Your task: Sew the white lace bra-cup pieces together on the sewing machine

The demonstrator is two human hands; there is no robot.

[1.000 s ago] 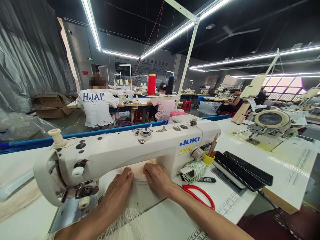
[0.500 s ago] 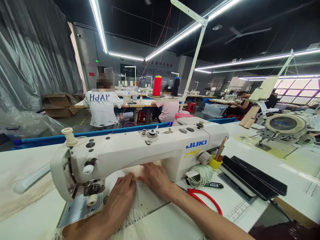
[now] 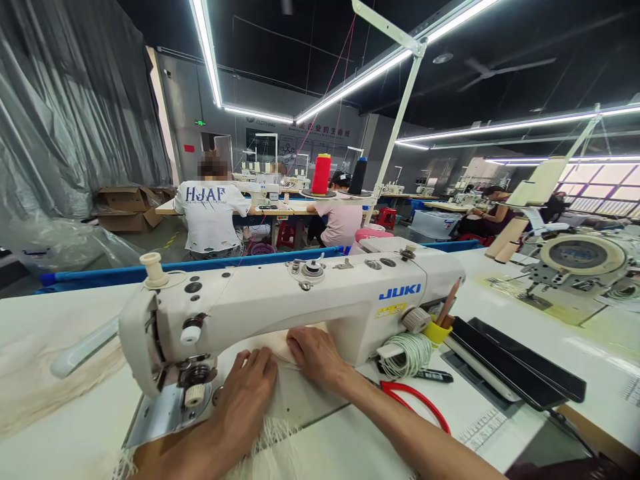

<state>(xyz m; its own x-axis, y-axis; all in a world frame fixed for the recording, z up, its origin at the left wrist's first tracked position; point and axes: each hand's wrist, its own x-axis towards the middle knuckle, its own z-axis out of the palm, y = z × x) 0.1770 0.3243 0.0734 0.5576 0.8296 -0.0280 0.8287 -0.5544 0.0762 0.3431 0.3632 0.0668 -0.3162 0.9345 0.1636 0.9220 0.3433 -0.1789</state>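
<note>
Although its far side is hidden behind the arm of the sewing machine (image 3: 300, 293), the pale cloth (image 3: 277, 343) shows between and just ahead of your hands, low on the machine bed (image 3: 295, 397). Its visible near edge runs roughly crosswise, from your left fingertips toward the base of your right hand (image 3: 314, 353); the long axis of the whole piece cannot be told. Your right hand appears the nearer, reaching farther in, its fingers curled at the cloth's right part. Your left hand (image 3: 253, 380), palm down with fingers bent, lies at the near left edge. Whether either of your hands pinches the cloth or merely presses it, you cannot tell from this view. Loose pale threads (image 3: 274, 433) lie closer to you, just right of your left forearm. On the counter (image 3: 75, 440), to the right of your right hand, rest a coil of cord (image 3: 407, 357) and, beside your right forearm, red-handled scissors (image 3: 434, 407).
</note>
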